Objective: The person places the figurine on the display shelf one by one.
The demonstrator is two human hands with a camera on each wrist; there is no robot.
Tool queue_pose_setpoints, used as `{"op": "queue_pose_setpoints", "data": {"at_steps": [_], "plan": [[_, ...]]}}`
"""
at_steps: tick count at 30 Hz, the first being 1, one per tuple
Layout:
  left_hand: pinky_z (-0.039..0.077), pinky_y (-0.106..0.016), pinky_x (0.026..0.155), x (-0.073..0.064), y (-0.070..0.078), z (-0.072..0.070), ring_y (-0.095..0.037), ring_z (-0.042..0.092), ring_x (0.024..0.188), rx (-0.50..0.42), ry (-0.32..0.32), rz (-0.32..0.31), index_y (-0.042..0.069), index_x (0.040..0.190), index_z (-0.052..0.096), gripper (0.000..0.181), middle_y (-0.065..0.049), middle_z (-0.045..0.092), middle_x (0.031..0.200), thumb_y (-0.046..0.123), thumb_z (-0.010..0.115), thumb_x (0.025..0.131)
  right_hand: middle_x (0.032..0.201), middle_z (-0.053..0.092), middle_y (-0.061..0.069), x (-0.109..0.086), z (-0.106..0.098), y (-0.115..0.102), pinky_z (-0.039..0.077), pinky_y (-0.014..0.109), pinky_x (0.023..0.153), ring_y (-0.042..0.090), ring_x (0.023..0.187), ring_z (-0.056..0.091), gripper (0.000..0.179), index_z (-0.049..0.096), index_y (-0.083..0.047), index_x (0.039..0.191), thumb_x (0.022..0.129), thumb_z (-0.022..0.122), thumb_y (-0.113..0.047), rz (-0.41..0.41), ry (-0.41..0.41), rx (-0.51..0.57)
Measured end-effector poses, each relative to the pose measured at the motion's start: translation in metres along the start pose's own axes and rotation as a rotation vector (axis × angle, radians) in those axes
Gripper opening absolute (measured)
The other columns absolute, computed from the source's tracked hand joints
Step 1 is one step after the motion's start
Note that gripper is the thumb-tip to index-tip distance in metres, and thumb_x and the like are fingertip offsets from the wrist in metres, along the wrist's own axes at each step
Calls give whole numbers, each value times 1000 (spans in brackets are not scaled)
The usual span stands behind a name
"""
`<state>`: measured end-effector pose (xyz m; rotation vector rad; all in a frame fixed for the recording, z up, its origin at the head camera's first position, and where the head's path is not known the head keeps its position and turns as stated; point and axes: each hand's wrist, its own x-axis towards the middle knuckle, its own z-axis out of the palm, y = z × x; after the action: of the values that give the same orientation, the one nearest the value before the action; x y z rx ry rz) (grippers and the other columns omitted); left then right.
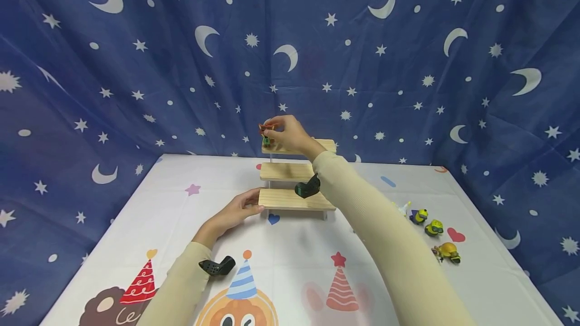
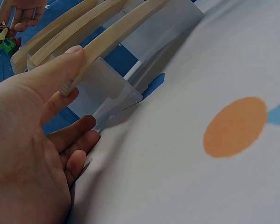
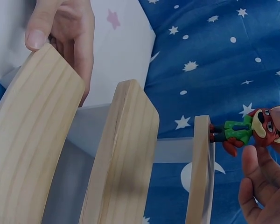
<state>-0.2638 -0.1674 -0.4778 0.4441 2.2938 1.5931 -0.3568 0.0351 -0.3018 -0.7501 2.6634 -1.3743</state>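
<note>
A three-tier wooden display stand [image 1: 285, 199] with translucent side supports stands at the middle of the table. My right hand [image 1: 290, 134] pinches a small fox figurine [image 3: 238, 131] by its head, over the left end of the top tier. The figurine wears a green shirt and is upright, its feet right at the board [image 3: 201, 163]. My left hand [image 1: 236, 209] holds the left end of the bottom tier. In the left wrist view its thumb lies along the board's end [image 2: 100, 49], with the forefinger below and the other fingers loosely bent beside the support.
Several small figurines lie on the right of the table: two yellow goggled ones [image 1: 419, 216], [image 1: 434, 228], an orange-yellow one [image 1: 448, 250] and a white-and-yellow one [image 1: 403, 209] partly behind my right sleeve [image 1: 376, 230]. A blue moon-and-star curtain [image 1: 312, 59] hangs behind the white printed tablecloth [image 1: 281, 245].
</note>
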Motion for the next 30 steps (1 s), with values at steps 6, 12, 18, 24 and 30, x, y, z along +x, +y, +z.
{"op": "queue_pose_setpoints", "data": {"at_steps": [6, 12, 18, 24, 30], "plan": [[40, -54, 115, 1, 0, -1, -33, 48, 138, 15, -4, 13, 13, 158, 35, 69, -13, 50, 152, 32, 65, 99, 120, 68, 15, 1, -1, 0, 53, 31, 81, 29, 110, 65, 34, 65, -6, 131, 101, 63, -20, 8, -3, 8], [39, -54, 116, 1, 0, -1, -33, 48, 139, 14, -4, 12, 12, 158, 34, 69, -14, 49, 153, 32, 65, 99, 122, 67, 15, 1, -3, -1, 54, 33, 81, 29, 106, 69, 37, 64, -7, 133, 100, 64, -25, 32, -7, 9], [39, -54, 116, 1, 0, 0, -34, 47, 140, 8, 5, 7, 11, 158, 33, 70, -14, 47, 154, 32, 65, 100, 135, 63, 13, -3, -12, -1, 47, 46, 106, 28, 133, 53, 46, 60, -11, 139, 100, 65, -34, 37, -3, -40], [39, -55, 116, -1, 2, 2, -34, 47, 139, -3, -1, 1, 11, 158, 33, 70, -15, 48, 154, 32, 65, 99, 138, 61, 12, -14, -26, 1, 46, 52, 110, 30, 133, 53, 47, 60, -14, 140, 101, 60, -41, 8, 16, -72], [39, -56, 116, -1, 3, 2, -34, 47, 139, 5, 10, -9, 11, 158, 34, 70, -14, 49, 153, 32, 66, 99, 146, 57, 11, -34, -43, 0, 56, 45, 93, 28, 111, 67, 49, 58, -15, 142, 103, 55, -44, -40, 47, -92]]}}
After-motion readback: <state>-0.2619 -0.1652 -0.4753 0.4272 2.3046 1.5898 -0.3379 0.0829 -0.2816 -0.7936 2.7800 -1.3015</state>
